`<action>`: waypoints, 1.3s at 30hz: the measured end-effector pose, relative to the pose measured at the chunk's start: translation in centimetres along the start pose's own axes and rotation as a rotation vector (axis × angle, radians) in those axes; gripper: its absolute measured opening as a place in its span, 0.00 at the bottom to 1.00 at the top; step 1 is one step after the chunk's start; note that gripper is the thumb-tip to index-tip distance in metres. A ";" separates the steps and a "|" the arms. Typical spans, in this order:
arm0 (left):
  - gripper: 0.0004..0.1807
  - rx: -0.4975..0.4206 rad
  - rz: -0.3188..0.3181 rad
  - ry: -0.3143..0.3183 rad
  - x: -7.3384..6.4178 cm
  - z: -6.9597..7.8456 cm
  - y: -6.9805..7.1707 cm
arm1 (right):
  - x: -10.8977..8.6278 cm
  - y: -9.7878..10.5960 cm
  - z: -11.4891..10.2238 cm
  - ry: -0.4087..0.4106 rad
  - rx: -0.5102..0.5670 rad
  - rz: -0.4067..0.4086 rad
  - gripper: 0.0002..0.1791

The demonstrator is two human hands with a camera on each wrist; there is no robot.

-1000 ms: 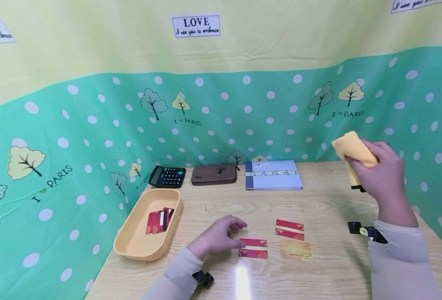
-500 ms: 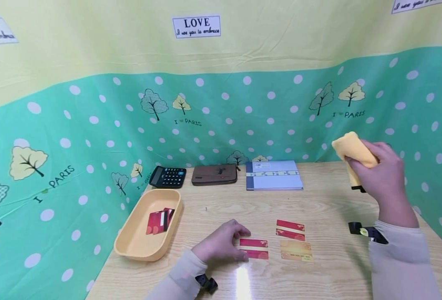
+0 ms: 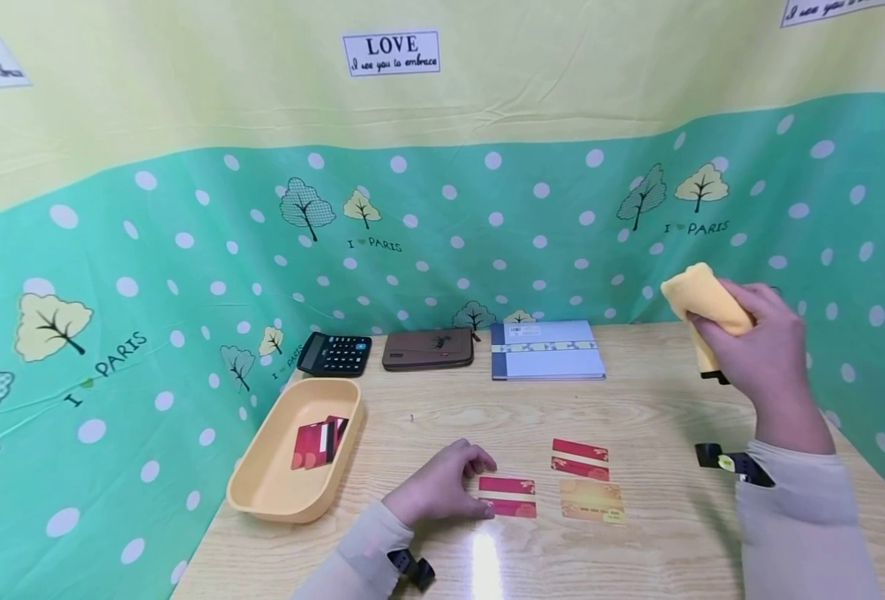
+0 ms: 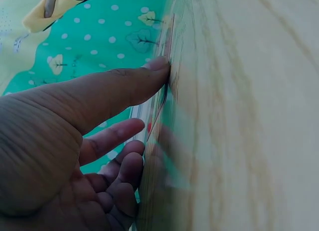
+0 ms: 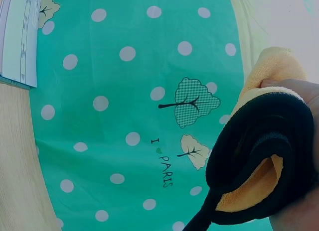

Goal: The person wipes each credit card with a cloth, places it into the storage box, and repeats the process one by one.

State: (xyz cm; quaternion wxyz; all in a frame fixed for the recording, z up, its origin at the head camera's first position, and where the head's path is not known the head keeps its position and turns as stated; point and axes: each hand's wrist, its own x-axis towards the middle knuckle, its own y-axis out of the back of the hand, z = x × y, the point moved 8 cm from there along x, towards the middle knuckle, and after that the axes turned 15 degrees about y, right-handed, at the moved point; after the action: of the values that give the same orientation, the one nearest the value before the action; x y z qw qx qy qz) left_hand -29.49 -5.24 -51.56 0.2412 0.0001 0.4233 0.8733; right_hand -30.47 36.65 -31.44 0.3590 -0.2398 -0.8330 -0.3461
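My left hand (image 3: 442, 486) is at the left end of a red card (image 3: 507, 507) with a cream stripe, lying on the table. In the left wrist view, the thumb (image 4: 158, 64) is against the card while the other fingers curl at its lower edge, and part of the card tilts off the tabletop. High at the right, my right hand (image 3: 768, 346) grips a folded, fluffy yellow cloth (image 3: 705, 300). Black trim (image 5: 279, 111) rounds the cloth's end, and a black strap hangs from it in the right wrist view.
Another red card (image 3: 581, 460) and a gold card (image 3: 592, 502) lie to the right. A peach basket (image 3: 251, 492) at the left holds red cards (image 3: 313, 443). Along the back are a calculator (image 3: 337, 355), a brown wallet (image 3: 427, 348) and a pale blue notebook (image 3: 547, 354).
My left hand has moved slightly toward me and right, thumb and fingers closing around the end of the red card. The right hand with the yellow cloth has stayed put.
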 end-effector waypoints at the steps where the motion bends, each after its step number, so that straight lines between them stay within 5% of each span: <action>1: 0.32 -0.003 0.000 0.002 0.0 0.0 0.0 | 0.0 0.0 0.0 0.002 0.002 0.001 0.28; 20: 0.21 -0.036 0.009 0.045 0.3 -0.2 -0.1 | 0.0 -0.1 -0.1 0.023 0.010 0.001 0.28; 39: 0.22 -0.042 0.002 0.056 0.6 -0.7 0.2 | 0.0 -0.3 -0.1 0.022 -0.005 -0.013 0.27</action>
State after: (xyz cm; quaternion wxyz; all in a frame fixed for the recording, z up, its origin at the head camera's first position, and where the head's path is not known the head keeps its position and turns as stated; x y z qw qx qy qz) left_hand -30.21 -5.60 -51.95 0.2286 -0.0292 0.4115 0.8818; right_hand -30.59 36.38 -31.53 0.3653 -0.2313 -0.8296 -0.3532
